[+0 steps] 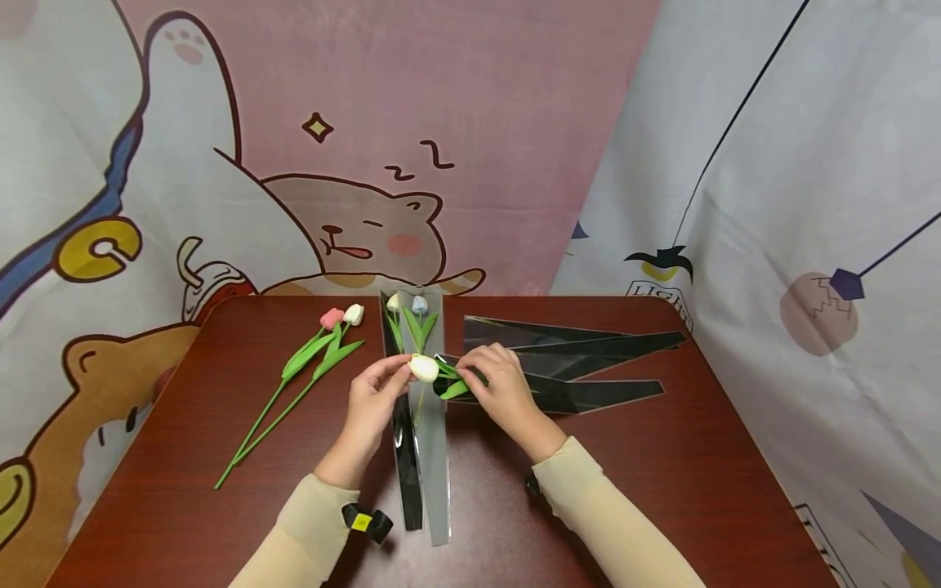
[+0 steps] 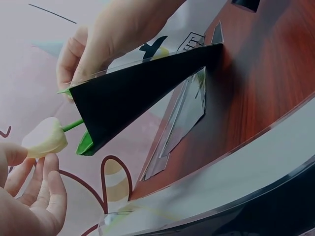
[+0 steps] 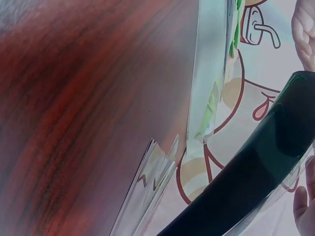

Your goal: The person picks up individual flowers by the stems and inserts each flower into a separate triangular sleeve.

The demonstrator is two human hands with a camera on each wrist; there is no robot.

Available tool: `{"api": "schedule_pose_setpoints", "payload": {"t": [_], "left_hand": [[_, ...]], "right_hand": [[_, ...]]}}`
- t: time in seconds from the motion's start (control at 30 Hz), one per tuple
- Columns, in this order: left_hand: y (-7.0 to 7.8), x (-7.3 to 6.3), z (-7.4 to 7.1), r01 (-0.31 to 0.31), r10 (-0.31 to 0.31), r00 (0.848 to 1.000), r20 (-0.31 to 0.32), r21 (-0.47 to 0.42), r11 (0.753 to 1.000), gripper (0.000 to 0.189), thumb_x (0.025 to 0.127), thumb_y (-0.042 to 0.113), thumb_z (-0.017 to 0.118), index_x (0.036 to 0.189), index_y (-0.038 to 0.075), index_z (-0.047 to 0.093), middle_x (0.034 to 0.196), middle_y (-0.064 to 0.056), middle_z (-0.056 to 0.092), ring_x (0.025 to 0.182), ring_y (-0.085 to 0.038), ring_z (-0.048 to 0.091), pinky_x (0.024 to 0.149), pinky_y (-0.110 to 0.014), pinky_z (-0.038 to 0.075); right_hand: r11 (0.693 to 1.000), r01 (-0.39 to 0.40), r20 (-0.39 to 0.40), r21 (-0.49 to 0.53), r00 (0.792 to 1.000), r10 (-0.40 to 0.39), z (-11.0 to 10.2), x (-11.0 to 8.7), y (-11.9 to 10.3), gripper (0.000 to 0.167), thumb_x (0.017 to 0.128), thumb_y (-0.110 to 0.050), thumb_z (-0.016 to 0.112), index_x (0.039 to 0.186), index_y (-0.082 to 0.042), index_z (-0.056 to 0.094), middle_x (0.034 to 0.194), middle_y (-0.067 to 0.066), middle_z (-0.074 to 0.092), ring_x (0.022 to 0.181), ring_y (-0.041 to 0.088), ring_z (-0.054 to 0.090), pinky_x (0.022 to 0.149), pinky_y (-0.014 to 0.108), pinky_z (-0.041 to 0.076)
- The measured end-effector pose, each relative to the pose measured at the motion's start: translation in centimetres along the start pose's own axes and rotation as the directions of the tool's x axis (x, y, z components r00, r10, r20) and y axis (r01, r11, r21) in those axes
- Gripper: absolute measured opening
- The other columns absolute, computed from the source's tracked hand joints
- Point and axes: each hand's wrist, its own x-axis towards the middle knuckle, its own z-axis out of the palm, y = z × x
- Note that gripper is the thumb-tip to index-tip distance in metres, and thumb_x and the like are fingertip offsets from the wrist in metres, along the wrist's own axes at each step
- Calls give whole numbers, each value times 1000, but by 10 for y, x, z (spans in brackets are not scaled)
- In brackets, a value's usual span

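Observation:
My left hand [image 1: 373,402] pinches the cream head of an artificial tulip [image 1: 423,367] between thumb and fingertips. The tulip's green stem and leaves run into the wide mouth of a black flower sleeve [image 2: 128,98] with a clear front. At that mouth, my right hand [image 1: 503,388] pinches the sleeve's edge, with a leaf tip showing by its fingers in the left wrist view. The sleeve slopes down toward the table in that view. Below the hands lie a grey sleeve [image 1: 435,482] with a blue tulip [image 1: 420,305] and a black sleeve [image 1: 408,465] with a pale tulip.
On the left of the dark red table [image 1: 169,392] lie a pink tulip [image 1: 332,318] and a white tulip [image 1: 354,314], stems crossing. More black sleeves [image 1: 544,331] are spread on the right. A cartoon-printed cloth [image 1: 515,163] hangs behind the table.

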Motion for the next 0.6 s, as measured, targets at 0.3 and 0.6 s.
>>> {"api": "schedule_pose_setpoints", "payload": {"t": [0.3,0.6], "left_hand": [[-3,-2,3,-5,5,1000,7,18,1000,25,89,6,64,111,-5,65,85,3,69,77,-9,65,74,-28,54],[-9,-4,12,-10,10,1000,28,30,999,22,88,3,64,108,-6,66,86,-8,69,74,-7,64,70,-24,53]], "right_hand": [[1000,13,-19,9,1000,-13,2,1,-1,4,86,-18,70,90,-17,70,91,-7,67,85,12,53,75,32,40],[1000,7,6,-3,1000,-7,4,1,-2,4,88,-20,68,91,-18,69,91,-8,66,84,11,53,76,31,41]]}}
